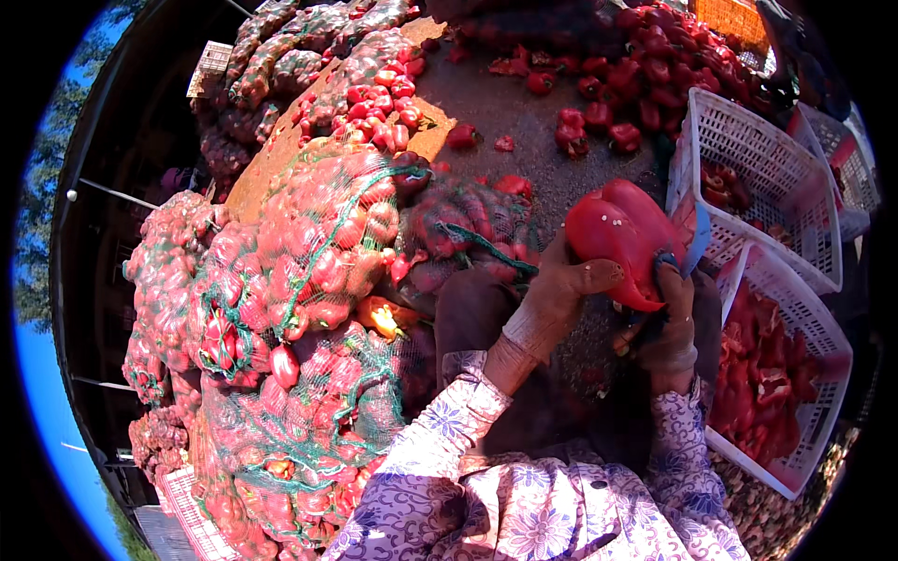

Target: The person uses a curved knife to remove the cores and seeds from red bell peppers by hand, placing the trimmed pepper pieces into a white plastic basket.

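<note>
My left hand (561,297) is closed around the left and lower side of a large red bell pepper (617,229), with a few pale seeds stuck to its skin. At the pepper's right lower side is my right hand (669,323), its fingers curled and the tips dark. A flat light-blue piece (697,239), like a knife blade, sticks up from this hand, beside the pepper. The handle end is hidden in the fingers. Both hands look covered by thin, stained gloves. They are above my lap, between the net sacks and the crates.
Net sacks of red peppers (327,252) are piled on the left. A white crate (693,159) holds a few peppers; a nearer white crate (812,449) holds cut red pieces. Loose peppers (655,70) heap at the far right, with others on the dark ground (519,131). An orange crate (734,21) stands behind.
</note>
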`<state>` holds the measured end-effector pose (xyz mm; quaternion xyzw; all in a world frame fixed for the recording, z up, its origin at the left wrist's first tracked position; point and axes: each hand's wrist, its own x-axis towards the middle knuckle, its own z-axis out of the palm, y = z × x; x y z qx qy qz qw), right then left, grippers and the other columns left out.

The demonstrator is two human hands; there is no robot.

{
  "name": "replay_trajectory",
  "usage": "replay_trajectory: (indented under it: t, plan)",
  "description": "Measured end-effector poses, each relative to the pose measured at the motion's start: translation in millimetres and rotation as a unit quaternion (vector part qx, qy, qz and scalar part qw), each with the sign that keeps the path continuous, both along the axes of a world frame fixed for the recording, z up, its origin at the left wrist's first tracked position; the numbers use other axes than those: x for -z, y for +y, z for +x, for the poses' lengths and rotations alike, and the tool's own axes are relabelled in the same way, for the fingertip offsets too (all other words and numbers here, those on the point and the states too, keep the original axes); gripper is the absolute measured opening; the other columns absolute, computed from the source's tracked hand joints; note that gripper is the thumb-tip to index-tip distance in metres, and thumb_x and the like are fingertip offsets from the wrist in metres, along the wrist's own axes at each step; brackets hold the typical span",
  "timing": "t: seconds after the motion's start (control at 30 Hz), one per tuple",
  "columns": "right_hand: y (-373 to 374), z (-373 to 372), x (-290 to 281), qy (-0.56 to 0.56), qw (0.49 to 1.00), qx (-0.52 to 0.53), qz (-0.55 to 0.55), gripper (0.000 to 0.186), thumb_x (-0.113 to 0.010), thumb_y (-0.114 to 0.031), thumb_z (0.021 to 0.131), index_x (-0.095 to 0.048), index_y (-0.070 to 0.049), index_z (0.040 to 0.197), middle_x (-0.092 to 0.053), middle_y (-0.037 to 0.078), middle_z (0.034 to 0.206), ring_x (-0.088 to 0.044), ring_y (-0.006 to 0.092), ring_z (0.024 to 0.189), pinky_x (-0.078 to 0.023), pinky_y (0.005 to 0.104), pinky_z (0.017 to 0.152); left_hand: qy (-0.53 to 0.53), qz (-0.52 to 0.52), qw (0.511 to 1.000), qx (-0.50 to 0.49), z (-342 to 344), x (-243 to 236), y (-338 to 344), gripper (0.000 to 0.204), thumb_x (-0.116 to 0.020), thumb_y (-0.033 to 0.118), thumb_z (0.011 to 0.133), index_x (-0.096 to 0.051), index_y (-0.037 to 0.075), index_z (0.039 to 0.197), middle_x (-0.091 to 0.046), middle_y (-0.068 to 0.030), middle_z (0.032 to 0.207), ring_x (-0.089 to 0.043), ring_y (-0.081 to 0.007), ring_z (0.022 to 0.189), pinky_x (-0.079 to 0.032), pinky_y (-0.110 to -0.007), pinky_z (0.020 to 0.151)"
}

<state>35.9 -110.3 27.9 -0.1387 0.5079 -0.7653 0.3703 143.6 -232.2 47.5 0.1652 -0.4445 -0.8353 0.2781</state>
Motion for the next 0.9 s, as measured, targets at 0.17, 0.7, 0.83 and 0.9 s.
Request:
replay_trajectory:
  t: [0.17,0.7,0.83,0.9]
  plan:
    - [-5,19,-1,0.032,0.998,-0.048,-0.013,0.054,-0.074,-0.010,0.082,-0.051,0.005,0.128,-0.067,0.010,0.110,-0.068,0.0193,0.094,-0.055,0.0305,0.081,-0.002,0.130,0.990,-0.053,8,12,6,0.048,-0.071,0.013,0.079,-0.054,0.001,0.122,-0.063,-0.0087,0.111,-0.062,-0.0209,0.103,-0.051,-0.035,0.091]
    - [19,3,-3,0.376,0.867,-0.206,0.255,0.024,-0.061,-0.024,0.091,-0.064,-0.001,0.097,-0.065,0.022,0.090,-0.066,0.0413,0.086,-0.052,0.0439,0.073,-0.264,-0.355,0.890,-0.108,24,29,-11,0.076,-0.086,0.015,0.060,-0.052,-0.001,0.126,-0.062,-0.0145,0.115,-0.063,-0.0259,0.104,-0.051,-0.037,0.091]
    - [38,-1,-26,0.366,0.838,-0.241,0.325,0.021,-0.055,-0.019,0.092,-0.067,-0.003,0.099,-0.060,0.024,0.104,-0.064,0.0413,0.096,-0.052,0.0448,0.082,-0.249,-0.437,0.859,-0.098,0,7,12,0.074,-0.086,0.017,0.062,-0.053,0.000,0.125,-0.061,-0.0149,0.117,-0.062,-0.0255,0.104,-0.052,-0.036,0.089]
    - [51,-3,-37,0.388,0.810,-0.273,0.346,0.023,-0.054,-0.018,0.092,-0.069,-0.004,0.102,-0.059,0.024,0.107,-0.064,0.0415,0.098,-0.052,0.0456,0.085,-0.151,-0.246,0.956,-0.047,-8,-6,14,0.062,-0.082,0.014,0.069,-0.055,-0.001,0.123,-0.062,-0.0139,0.115,-0.063,-0.0242,0.103,-0.053,-0.035,0.088]
